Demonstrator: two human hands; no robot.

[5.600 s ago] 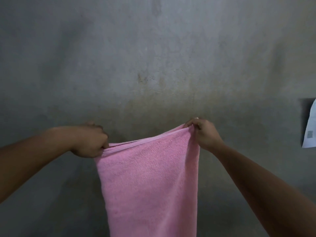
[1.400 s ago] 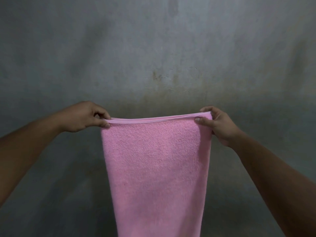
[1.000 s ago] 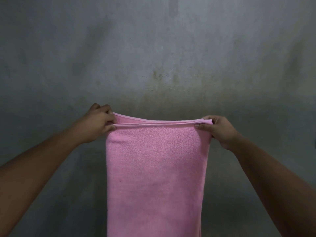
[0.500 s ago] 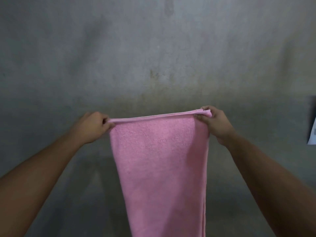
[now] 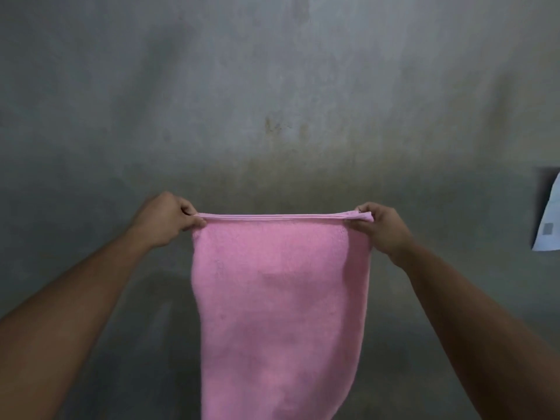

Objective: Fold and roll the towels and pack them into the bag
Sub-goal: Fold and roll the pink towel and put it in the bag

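Left forearm (image 5: 69, 322) enters from the lower frame corner left of the towel (image 5: 281, 298). Right forearm (image 5: 485, 328) enters from the lower corner right of it. Both reach forward toward the towel's top edge.

Left hand (image 5: 165, 221): fingers curled, pinching the towel's top left corner. Right hand (image 5: 383, 228): fingers curled, pinching the top right corner, with a small tab of cloth protruding past the fingers.

The towel is pink. It is held in the air between the two hands and hangs downward. Its top edge is pulled taut and runs nearly level. Several stacked hem layers show along this edge, so the cloth is folded. The left side edge hangs roughly straight. The right side edge curves inward toward the bottom. The bottom edge lies below the frame limit and cannot be seen.

Open room lies left of the towel, right of it and above it. Both side edges hang free.

Behind the towel stands a grey, stained wall (image 5: 272, 86). A white sheet (image 5: 550, 225) hangs well right of the towel, cut off by the frame edge.
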